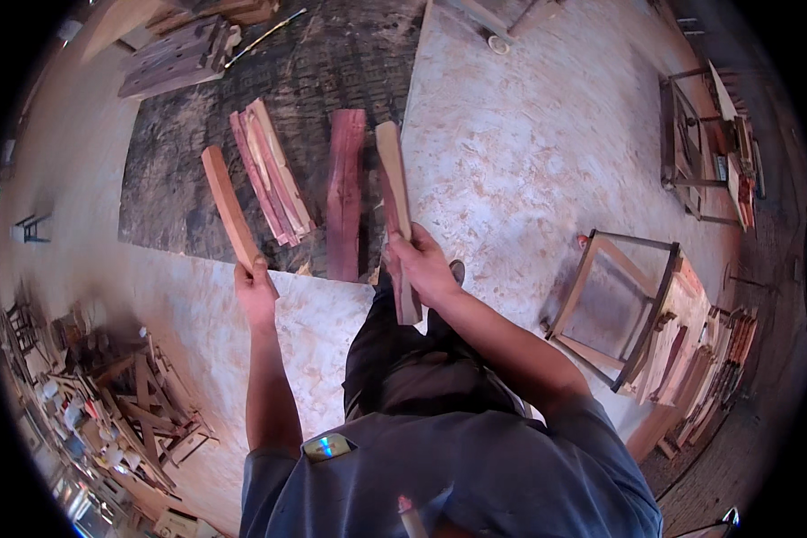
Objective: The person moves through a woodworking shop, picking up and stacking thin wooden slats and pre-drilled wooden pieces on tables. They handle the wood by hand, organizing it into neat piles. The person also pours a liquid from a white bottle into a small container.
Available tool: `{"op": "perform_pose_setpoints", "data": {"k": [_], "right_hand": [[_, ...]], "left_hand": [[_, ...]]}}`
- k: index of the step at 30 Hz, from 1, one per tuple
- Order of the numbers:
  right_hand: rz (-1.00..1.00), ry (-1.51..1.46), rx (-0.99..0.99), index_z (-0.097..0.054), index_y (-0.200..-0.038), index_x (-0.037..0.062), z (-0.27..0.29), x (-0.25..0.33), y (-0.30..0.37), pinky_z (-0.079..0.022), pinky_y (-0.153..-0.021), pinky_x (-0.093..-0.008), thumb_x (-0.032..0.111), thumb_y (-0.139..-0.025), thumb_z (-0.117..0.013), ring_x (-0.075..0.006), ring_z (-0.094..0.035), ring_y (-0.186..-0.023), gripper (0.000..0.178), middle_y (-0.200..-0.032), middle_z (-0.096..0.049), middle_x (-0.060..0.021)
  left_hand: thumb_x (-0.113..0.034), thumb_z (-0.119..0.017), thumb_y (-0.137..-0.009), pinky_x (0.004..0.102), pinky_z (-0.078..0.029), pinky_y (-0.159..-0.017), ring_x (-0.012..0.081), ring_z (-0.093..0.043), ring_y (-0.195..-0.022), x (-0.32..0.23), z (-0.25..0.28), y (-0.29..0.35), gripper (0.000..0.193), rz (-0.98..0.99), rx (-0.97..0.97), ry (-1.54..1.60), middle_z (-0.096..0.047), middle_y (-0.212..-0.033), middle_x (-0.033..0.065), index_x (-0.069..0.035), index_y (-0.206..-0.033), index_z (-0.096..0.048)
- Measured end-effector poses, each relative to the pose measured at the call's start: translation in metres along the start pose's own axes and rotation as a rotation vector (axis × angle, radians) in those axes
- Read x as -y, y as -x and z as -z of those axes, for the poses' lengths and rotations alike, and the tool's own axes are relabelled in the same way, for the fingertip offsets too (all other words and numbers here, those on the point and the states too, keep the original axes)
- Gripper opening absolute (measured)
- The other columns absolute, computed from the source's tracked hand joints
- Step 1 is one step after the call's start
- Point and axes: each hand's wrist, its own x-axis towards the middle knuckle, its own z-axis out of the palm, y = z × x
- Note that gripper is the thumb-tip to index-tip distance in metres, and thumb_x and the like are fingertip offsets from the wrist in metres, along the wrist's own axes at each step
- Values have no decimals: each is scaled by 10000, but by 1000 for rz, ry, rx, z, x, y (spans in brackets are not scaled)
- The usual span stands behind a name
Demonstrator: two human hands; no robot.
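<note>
My left hand (pixel 257 291) is closed round the lower end of a slim, slightly curved orange-brown wooden piece (pixel 229 208). With its fingers wrapped about the middle, my right hand (pixel 424 267) grips a two-toned wooden piece (pixel 393 184), pale along one side and dark reddish along the other. Between the hands, a wide reddish-purple board (pixel 345 193) lies on a dark sheet (pixel 179 193). Left of that board rests a bundle of narrow red and cream wooden strips (pixel 272 175), lying side by side on the same sheet.
A dark wooden block with holes (pixel 175 58) and a thin rod (pixel 264 38) lie at the far left. To the right stands a wooden frame (pixel 614 309) beside stacked boards (pixel 690 359). Scrap wood (pixel 143 403) is heaped at the lower left. A small stool (pixel 32 228) stands farther left.
</note>
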Motion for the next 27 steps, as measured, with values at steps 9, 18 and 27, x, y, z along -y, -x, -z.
{"op": "perform_pose_setpoints", "data": {"k": [9,18,27], "right_hand": [[70,382,-152,-525,-1046,-12,-15,-19,-30,-488,-662,-407,241,-889,-616,-304,-619,-719,311,-778,-612,-165],[202,569,-207,-492,-1180,-59,-28,-21,-41,-485,-824,-477,219,-837,-655,-435,-605,-900,471,-949,-623,-268],[235,873,-196,-459,-1147,-85,-21,-30,-53,-449,-917,-503,266,-810,-690,-484,-514,-1044,538,-1083,-534,-335]], "left_hand": [[-221,-580,-949,215,-341,-442,45,-435,-514,6,18,-12,137,21,71,18,-470,-642,-46,-85,-950,-562],[-352,-609,-929,295,-539,-581,170,-619,-695,-8,24,-11,362,335,295,536,-620,-865,67,-45,-1114,-564],[-442,-509,-960,300,-535,-653,179,-608,-763,-16,31,-14,552,481,518,1037,-620,-983,76,-42,-1336,-452]]}}
